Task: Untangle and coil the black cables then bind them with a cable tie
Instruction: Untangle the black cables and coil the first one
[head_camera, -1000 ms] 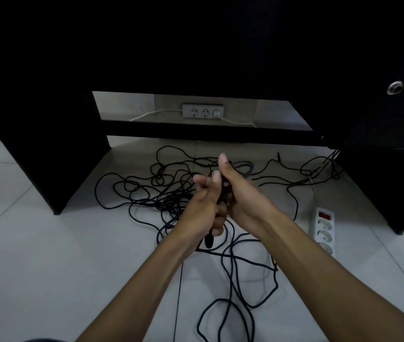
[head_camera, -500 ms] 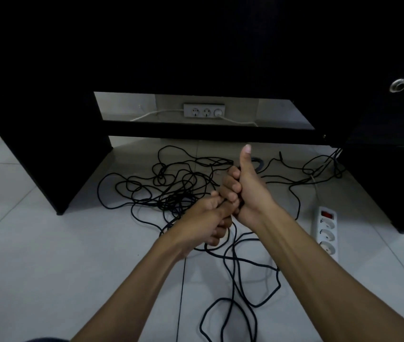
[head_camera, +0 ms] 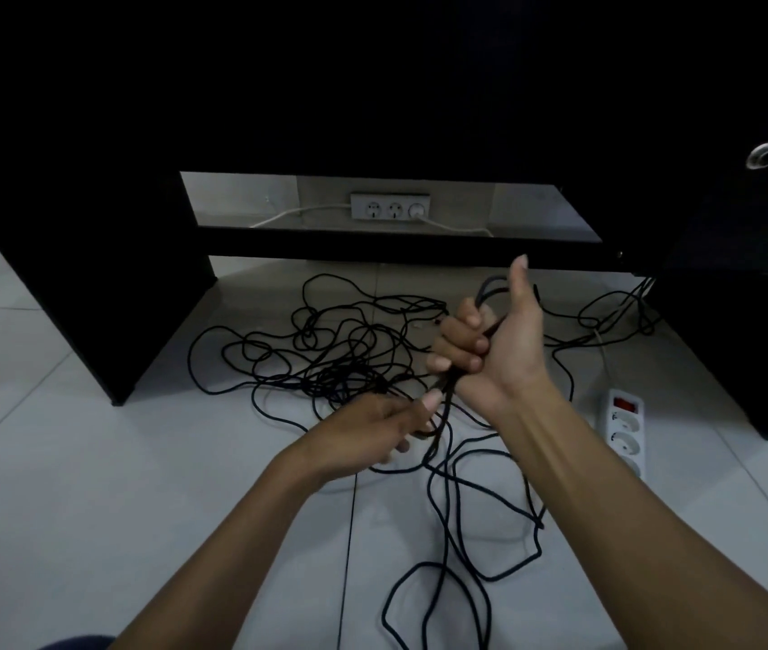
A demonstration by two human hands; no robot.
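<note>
The black cables (head_camera: 353, 349) lie in a loose tangle on the pale tiled floor (head_camera: 67, 462), spread under the open middle of a black desk (head_camera: 372, 86), with more loops trailing toward the camera between the person's 2 forearms. A few strands rise out of the pile into the right hand (head_camera: 490, 340), whose fingers are curled tightly round a small bunch of cable while the thumb sticks straight up; a short bend of cable shows above the fist, just beside the thumb. From the bottom of that fist the strands drop straight down to the left hand (head_camera: 386, 424), which sits lower and just left of them, its thumb and fingers pinching the cable (the fingertips are partly hidden behind the strands, so the exact hold is hard to read). The 2 hands are close, one above the other, not touching. To the right, on the floor near the right forearm, lies a white power strip (head_camera: 623, 429) with a red switch and 3 visible sockets. At the back, seen through the gap under the desk, a wall socket panel (head_camera: 389, 207) has a white cord (head_camera: 457, 226) plugged into its right end. A round metal knob (head_camera: 762, 156) shows on the dark desk front at upper right.
</note>
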